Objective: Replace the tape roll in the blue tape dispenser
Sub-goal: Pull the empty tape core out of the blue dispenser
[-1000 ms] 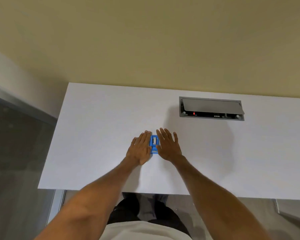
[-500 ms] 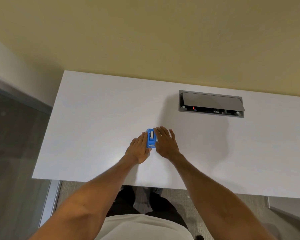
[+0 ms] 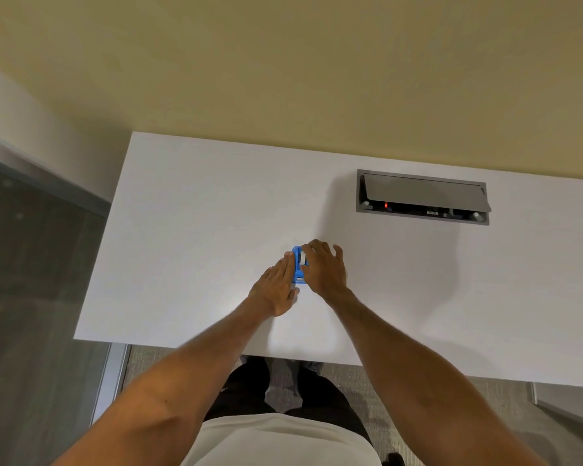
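White desk (image 3: 199,230) takes up most of the view, with a grey cable box (image 3: 422,196) well off past the right hand (image 3: 323,269), flap up, red light inside, label too small to read. Little blue tape dispenser (image 3: 297,264) sits between both hands: left hand (image 3: 276,287) flat against it, right fingers curled over its roll.

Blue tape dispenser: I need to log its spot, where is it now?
In the head view, the blue tape dispenser sits mid-desk on the white desk, between the left hand and right hand.
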Available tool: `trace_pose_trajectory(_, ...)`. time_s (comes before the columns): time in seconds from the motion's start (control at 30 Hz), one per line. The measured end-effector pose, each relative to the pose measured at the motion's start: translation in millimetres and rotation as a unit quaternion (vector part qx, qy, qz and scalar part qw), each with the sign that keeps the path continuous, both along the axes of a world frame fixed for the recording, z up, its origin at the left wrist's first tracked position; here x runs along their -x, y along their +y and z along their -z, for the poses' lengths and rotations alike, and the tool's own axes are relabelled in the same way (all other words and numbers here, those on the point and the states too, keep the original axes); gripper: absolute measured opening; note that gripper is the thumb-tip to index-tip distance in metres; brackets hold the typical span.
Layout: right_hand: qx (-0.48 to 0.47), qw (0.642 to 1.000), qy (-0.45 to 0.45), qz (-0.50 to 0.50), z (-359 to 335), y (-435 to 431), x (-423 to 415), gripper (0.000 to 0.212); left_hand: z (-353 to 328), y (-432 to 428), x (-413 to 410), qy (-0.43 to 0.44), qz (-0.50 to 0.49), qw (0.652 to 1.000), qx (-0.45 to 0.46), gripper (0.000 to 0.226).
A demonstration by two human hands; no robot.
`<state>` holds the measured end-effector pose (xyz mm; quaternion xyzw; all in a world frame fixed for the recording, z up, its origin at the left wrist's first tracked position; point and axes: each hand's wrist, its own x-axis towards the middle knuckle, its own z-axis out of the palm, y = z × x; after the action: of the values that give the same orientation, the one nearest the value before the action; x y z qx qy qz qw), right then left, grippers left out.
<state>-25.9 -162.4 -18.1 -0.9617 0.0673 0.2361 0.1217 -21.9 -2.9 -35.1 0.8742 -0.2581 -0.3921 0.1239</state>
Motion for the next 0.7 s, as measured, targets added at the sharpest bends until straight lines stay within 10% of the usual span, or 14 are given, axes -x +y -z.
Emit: trace_pose_trajectory(0.7, 0.029, 0.999, -0.010, -0.013, 0.5, 0.7, -17.4, 0.043, -5.5, 4.9, -23.6, 0.034, 0.019, 0.999, 0.010, 0.092)
